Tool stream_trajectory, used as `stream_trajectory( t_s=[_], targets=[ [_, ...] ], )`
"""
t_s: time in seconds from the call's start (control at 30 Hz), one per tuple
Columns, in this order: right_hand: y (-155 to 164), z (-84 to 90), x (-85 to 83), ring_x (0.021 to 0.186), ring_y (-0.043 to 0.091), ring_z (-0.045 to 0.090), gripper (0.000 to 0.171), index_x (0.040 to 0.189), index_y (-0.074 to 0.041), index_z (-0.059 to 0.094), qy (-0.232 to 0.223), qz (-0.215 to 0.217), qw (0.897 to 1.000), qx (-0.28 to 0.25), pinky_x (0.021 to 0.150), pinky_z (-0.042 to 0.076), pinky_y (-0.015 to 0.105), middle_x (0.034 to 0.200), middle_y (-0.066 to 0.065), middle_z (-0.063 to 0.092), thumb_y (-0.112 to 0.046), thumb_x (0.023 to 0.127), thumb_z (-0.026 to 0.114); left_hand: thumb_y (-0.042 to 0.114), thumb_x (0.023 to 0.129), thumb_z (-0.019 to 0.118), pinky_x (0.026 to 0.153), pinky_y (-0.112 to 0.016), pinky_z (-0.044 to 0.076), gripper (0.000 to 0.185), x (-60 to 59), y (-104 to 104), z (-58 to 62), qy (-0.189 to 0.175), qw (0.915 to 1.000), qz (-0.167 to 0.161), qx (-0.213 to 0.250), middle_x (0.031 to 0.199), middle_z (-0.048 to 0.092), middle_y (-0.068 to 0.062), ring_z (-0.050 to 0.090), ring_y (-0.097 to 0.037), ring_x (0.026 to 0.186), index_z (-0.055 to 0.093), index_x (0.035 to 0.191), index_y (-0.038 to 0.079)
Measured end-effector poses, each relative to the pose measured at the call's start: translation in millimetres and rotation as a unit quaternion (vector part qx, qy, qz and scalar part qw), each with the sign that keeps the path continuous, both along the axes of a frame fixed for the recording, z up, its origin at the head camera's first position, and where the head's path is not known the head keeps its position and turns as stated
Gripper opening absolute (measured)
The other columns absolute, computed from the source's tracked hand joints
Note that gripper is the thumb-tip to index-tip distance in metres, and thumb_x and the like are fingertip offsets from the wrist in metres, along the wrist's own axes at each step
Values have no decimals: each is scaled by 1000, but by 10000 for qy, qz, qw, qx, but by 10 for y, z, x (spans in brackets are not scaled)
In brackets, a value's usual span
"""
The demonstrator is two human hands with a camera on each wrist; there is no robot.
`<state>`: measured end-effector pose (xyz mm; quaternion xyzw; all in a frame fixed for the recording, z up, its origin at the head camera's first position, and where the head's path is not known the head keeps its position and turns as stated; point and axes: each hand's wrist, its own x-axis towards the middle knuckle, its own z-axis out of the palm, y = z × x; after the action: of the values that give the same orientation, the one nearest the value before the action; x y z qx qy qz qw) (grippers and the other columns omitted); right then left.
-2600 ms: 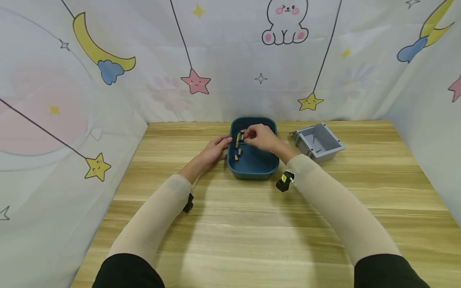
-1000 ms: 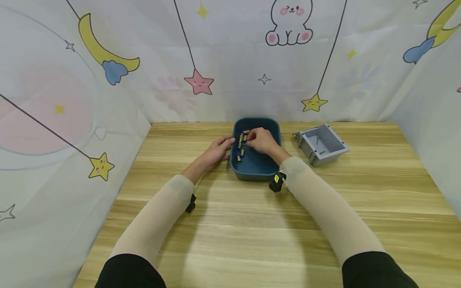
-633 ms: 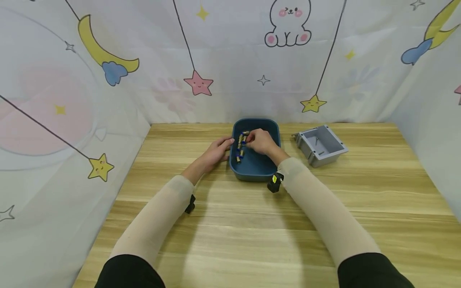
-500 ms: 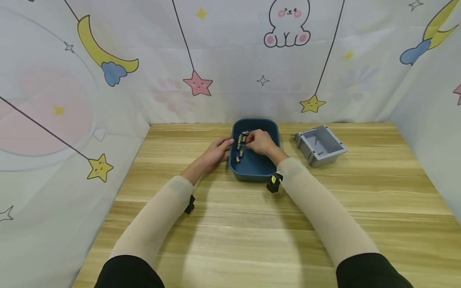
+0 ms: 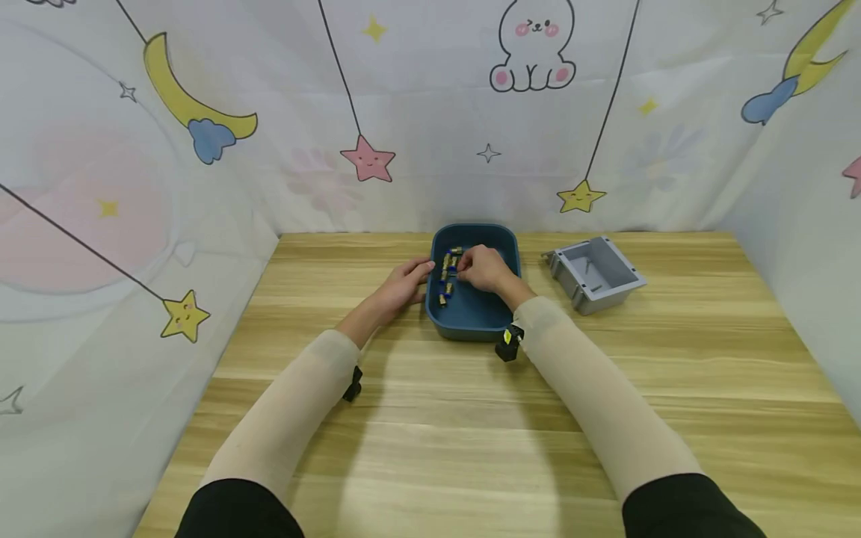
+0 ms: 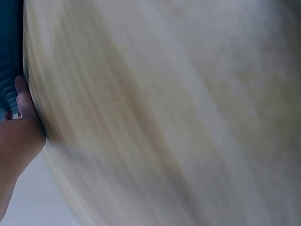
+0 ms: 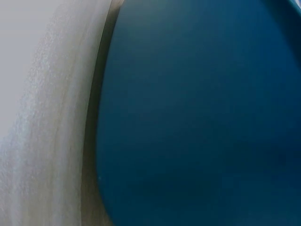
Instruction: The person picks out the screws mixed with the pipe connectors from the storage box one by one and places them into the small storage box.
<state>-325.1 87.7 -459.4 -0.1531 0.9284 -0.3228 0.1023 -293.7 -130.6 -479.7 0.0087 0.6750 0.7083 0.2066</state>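
Observation:
A dark blue plastic bin (image 5: 474,332) stands toward the back of the table, and several small brass-coloured pieces with blue bands (image 5: 447,263) lie along its left side. My left hand (image 5: 401,285) rests against the bin's left wall, thumb at the rim; in the left wrist view the fingers of the left hand (image 6: 22,134) lie along its outer side. My right hand (image 5: 486,269) reaches inside, its fingers bent and thumb close to the index finger, right at the brass pieces. A thin silvery piece shows by those fingertips. I cannot tell whether they hold anything.
To the right of the bin stands a grey rectangular box (image 5: 584,300) with a couple of small metal pins (image 5: 595,288) inside. A printed cloth (image 5: 437,187) hangs behind the wooden table (image 5: 430,448). The right wrist view shows mostly the blue bin's wall (image 7: 188,113).
Over the last seconds my right forearm has swung left and inward, while the fingers stay beside the brass pieces. My left hand keeps its place at the bin. The head view shifts slightly.

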Motion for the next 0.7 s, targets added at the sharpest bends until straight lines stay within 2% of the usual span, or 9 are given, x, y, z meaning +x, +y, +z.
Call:
stream_trajectory(
  t_s=[0.43,0.7],
  targets=[
    [-2,-11,-6,91,25,61,8,102,-5,76,-11,97,9999,30,85,53,39,103,10,72,-12,102,71,37,112,56,109,-46,53,65,-11,-3,-12,52,10000,-47,12,161,45,-16,47,-28,147,35,164,5],
    [8,-14,-9,82,23,59,11,93,-7,75,-6,185,9998,49,78,49,36,92,7,70,-10,102,70,36,113,55,110,-46,52,63,-21,-3,-17,28,10000,-76,-7,162,44,-16,47,-27,147,34,164,5]
  ],
)
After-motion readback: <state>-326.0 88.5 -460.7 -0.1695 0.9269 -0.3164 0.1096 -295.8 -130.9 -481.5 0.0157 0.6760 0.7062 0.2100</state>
